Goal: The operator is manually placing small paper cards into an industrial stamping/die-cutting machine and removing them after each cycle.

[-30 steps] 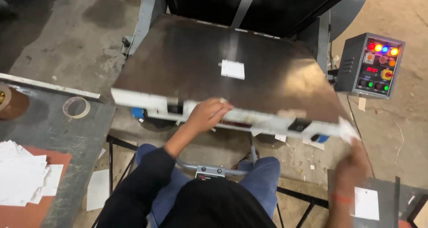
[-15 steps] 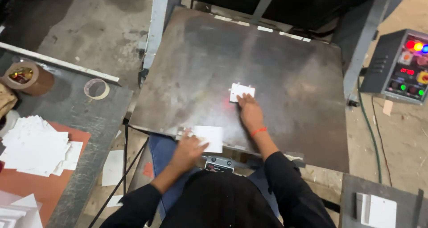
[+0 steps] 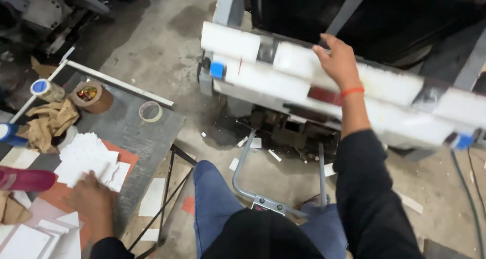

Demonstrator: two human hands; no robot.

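Note:
My right hand [image 3: 340, 61] grips the upper edge of the press plate [image 3: 283, 82], which is tilted up towards me with white foam strips and blue blocks along its edge. My left hand [image 3: 93, 201] lies on the low table [image 3: 147, 137] at the left, with its fingertips on a loose pile of white cards [image 3: 86, 155] that rests on an orange-red sheet [image 3: 126, 157]. The back of the hand hides whether its fingers pinch a card. My knees in blue jeans [image 3: 215, 203] sit between the table and the press.
On the table lie a clear tape roll [image 3: 150, 111], a brown tape roll [image 3: 91, 96], a crumpled tan cloth [image 3: 50, 122] and a blue-capped tube [image 3: 44, 88]. A metal pedal frame [image 3: 263, 201] stands on the floor among paper scraps [image 3: 152, 198]. More white cards [image 3: 30, 238] lie bottom left.
The plate lay flat with both hands on cards on it. Now the plate is swung up, my right hand holds its edge and my left hand has moved to the card pile.

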